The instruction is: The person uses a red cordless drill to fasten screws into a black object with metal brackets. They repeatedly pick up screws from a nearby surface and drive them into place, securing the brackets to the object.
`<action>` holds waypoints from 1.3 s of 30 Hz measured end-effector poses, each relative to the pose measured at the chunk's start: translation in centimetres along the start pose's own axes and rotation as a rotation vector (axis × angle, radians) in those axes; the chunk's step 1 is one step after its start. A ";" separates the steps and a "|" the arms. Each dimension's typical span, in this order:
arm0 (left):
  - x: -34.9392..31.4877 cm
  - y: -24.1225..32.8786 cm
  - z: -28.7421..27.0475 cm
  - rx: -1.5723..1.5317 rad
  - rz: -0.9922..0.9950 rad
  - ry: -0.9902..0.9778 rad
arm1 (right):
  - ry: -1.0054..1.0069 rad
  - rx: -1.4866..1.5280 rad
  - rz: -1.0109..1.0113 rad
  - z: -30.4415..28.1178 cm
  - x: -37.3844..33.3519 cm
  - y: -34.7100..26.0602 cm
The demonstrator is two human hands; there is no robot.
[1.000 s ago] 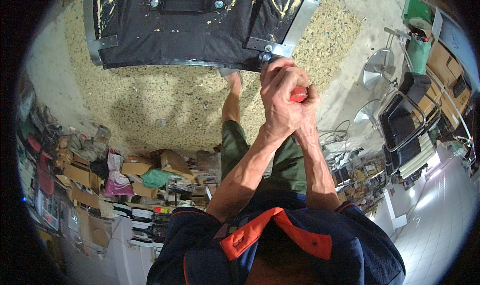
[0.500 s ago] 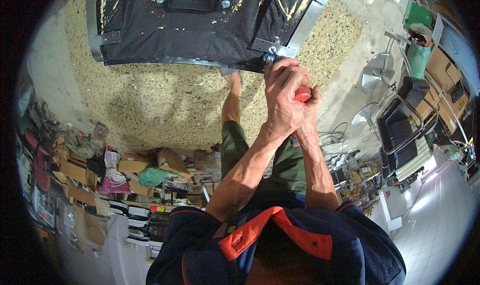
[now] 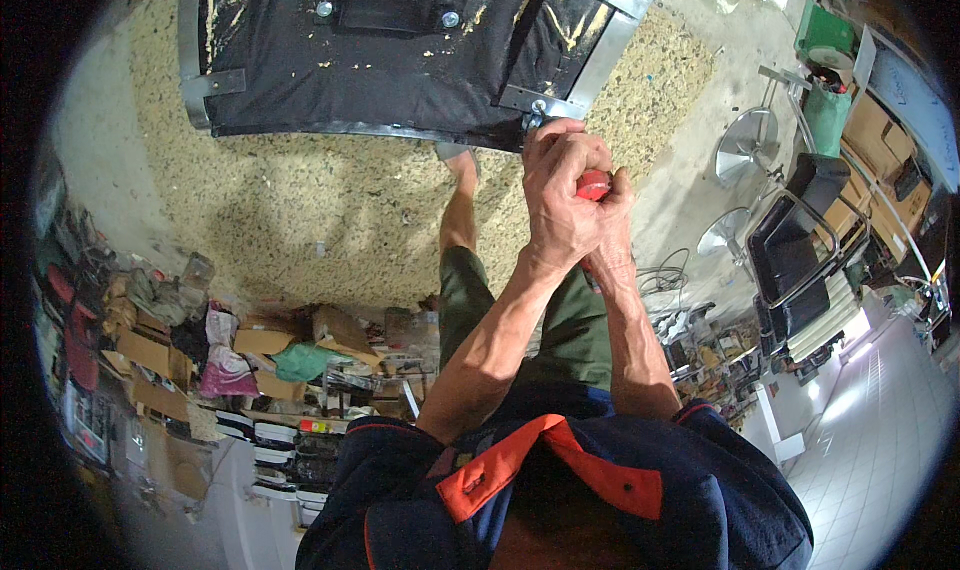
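A black-covered panel (image 3: 390,80) with metal strips along its sides spans the top of the view, its near edge facing me. At its near right corner, a metal bracket (image 3: 545,102) carries a bolt (image 3: 538,108). My left hand (image 3: 560,185) is wrapped round a tool with a red rounded end (image 3: 593,185), its fingers close to that bolt. Beneath and to the right, my right hand (image 3: 612,225) is also closed on the tool, pressed against the left. Most of the tool is hidden, so its exact kind cannot be made out.
Speckled floor (image 3: 330,200) lies under the panel. Chairs with round metal bases (image 3: 748,142) and a black seat (image 3: 800,230) stand at the right, near a green bin (image 3: 825,38). Cardboard boxes (image 3: 155,355) and bags crowd the lower left. A cable (image 3: 665,270) lies right of my legs.
Both hands and the tool have shifted slightly left in the picture, and the panel's near corner sits a little lower. The grip looks the same.
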State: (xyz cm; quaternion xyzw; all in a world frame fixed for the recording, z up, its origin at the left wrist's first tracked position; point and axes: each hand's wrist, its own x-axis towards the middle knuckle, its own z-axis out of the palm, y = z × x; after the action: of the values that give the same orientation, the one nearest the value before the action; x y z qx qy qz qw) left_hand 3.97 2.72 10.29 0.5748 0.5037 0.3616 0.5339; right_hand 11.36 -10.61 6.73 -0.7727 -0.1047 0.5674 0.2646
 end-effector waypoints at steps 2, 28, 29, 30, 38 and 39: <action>-0.1 -0.1 0.0 -0.008 -0.002 0.004 | -0.010 -0.090 -0.029 0.0 -0.3 -0.8; 1.8 -10.2 -0.4 -0.922 -1.418 0.116 | -0.023 -0.860 -0.300 -1.5 -0.6 -9.9; 1.1 -8.7 -0.8 -1.067 -1.298 0.211 | -0.037 -0.916 -0.222 -1.7 -1.4 -10.3; 0.1 -6.7 -1.5 -1.114 -1.179 0.127 | -0.080 -1.010 -0.163 -1.6 -1.7 -10.9; 9.1 4.6 3.5 -0.592 -1.145 0.401 | -0.459 -0.239 -0.472 -12.9 3.6 -13.0; 10.3 6.2 5.2 -0.586 -1.022 0.295 | -0.445 -0.313 -0.686 -15.2 4.6 -13.2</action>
State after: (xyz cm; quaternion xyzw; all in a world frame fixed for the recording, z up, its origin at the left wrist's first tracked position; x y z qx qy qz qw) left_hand 12.49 11.82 14.25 0.0332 0.6641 0.2590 0.7006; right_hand 28.88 -1.83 13.16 -0.5830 -0.4944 0.5767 0.2882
